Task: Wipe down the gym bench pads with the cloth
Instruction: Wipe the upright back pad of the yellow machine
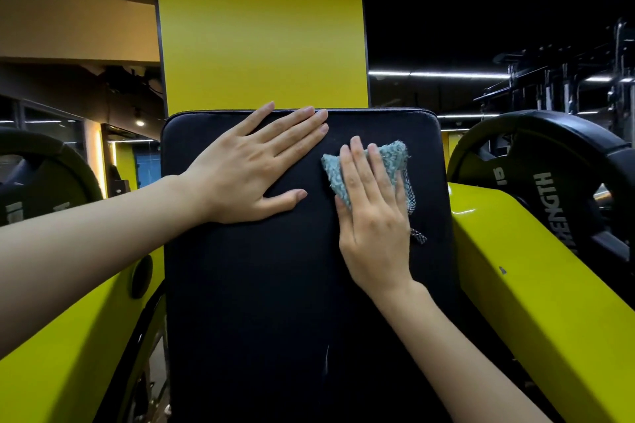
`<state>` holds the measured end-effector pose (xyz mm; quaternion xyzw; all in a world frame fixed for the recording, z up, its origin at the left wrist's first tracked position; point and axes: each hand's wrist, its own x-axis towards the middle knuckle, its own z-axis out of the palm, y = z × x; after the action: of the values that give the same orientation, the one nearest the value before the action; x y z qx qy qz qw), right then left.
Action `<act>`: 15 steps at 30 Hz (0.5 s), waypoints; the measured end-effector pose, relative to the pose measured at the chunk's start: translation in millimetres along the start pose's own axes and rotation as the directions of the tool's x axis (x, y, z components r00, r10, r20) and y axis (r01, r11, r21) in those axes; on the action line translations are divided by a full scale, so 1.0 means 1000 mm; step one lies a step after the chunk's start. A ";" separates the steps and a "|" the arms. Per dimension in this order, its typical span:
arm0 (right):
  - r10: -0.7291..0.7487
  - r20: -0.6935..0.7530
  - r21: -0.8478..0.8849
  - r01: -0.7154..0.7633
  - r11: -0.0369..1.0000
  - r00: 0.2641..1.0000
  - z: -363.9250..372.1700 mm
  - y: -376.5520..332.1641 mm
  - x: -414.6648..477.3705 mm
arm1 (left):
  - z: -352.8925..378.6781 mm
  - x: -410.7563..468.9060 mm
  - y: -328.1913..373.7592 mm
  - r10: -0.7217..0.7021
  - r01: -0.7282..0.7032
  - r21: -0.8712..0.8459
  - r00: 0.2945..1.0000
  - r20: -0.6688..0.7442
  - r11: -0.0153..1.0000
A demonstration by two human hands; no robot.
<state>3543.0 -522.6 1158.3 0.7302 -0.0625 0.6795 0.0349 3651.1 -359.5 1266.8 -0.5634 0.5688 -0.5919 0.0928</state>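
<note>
A long black bench pad (275,285) fills the middle of the view, running up to a rounded top edge. My left hand (254,165) lies flat on its upper left part, fingers straight and spread toward the top edge. My right hand (372,216) presses a small light-blue terry cloth (388,156) flat against the pad's upper right part. The cloth sticks out past my fingertips, and a dark checked edge of it hangs out on the right of the hand.
Yellow machine arms flank the pad on the left (79,336) and right (549,285). Black weight plates sit on both sides, one at the left (41,175) and one at the right (556,175). A yellow pillar (261,27) rises behind the pad. Dark racks (567,79) stand far right.
</note>
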 end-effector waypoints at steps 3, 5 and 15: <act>-0.081 0.031 -0.006 0.081 0.997 0.996 -0.006 0.014 0.003 | 0.000 0.000 0.000 0.005 -0.005 -0.010 1.000 -0.005 1.000; -0.074 0.032 0.001 0.074 0.997 0.997 -0.010 0.023 0.006 | -0.001 0.000 -0.001 0.011 -0.011 -0.020 1.000 0.007 1.000; 0.266 -0.159 0.015 -0.267 0.964 0.951 -0.005 0.029 0.009 | -0.010 -0.005 -0.026 0.237 -0.226 -0.115 0.967 0.098 0.967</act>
<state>3534.4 -550.8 1166.6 0.6580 -0.1598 0.7342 -0.0498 3658.9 -341.0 1287.2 -0.5293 0.6544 -0.5146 0.1637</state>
